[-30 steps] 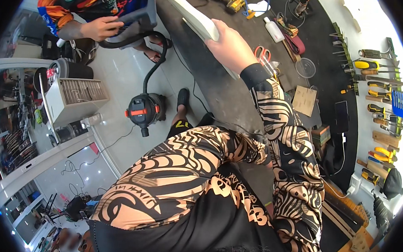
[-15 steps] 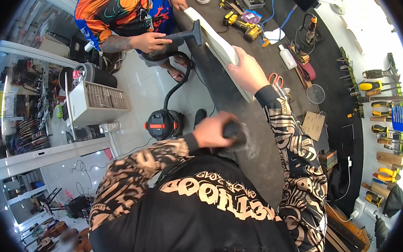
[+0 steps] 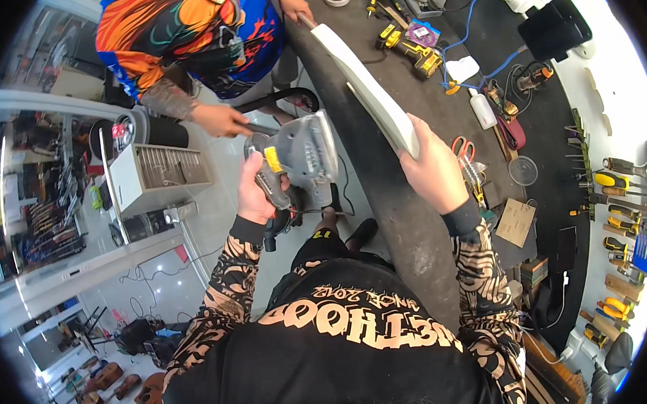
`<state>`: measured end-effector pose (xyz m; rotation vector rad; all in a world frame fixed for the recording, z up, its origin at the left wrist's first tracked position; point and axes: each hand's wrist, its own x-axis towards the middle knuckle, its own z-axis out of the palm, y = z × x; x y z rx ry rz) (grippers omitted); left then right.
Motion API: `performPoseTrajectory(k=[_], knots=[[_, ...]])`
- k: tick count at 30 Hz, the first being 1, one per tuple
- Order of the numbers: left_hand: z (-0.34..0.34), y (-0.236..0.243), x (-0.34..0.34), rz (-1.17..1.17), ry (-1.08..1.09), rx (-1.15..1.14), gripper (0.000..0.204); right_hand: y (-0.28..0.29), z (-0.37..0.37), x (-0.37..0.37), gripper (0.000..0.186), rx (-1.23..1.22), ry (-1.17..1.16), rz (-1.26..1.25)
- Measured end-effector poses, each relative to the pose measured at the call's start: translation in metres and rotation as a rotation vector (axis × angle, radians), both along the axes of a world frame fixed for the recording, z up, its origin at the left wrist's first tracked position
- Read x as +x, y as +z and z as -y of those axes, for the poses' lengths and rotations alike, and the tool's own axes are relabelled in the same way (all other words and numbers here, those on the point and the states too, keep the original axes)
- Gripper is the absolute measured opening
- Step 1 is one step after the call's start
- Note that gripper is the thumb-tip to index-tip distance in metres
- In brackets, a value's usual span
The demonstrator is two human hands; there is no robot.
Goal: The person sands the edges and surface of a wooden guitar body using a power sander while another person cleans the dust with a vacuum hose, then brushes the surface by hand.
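My left hand is wrapped round the grip of a grey-and-black power sander, held up off the bench's left edge with its flat pad turned to the right. Thumb on top, my right hand grips the near end of a long, thick white board-like piece, tilted on edge over the dark workbench. At its far end, a co-worker's hand is beside a narrow brown part of the piece. The co-worker's other hand holds a dark handle, partly hidden behind the sander.
A yellow drill, red-handled scissors, a white bottle and a clear round lid lie on the bench. Tools hang along the right wall. A white cabinet stands on the floor to the left.
My left hand has moved left and up from over the bench, and the sander now shows clearly in it. The white piece and my right hand have shifted slightly right and nearer.
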<state>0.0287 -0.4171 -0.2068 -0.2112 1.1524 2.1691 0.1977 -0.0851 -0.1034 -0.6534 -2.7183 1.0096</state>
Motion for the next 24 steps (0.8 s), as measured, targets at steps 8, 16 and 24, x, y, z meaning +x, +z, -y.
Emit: performPoseTrajectory(k=[8,16,24], knots=[[-0.076,0.009,-0.084,-0.327,-0.02,-0.221,0.061,0.005,-0.007,-0.058,0.055,0.055,-0.142,0.131],[-0.085,-0.021,-0.137,0.111,0.028,0.224,0.058,-0.002,-0.034,-0.074,0.053,0.002,-0.169,0.145],[-0.121,-0.007,-0.132,-0.33,0.07,-0.068,0.082,-0.011,-0.047,-0.079,0.057,-0.025,-0.14,0.153]])
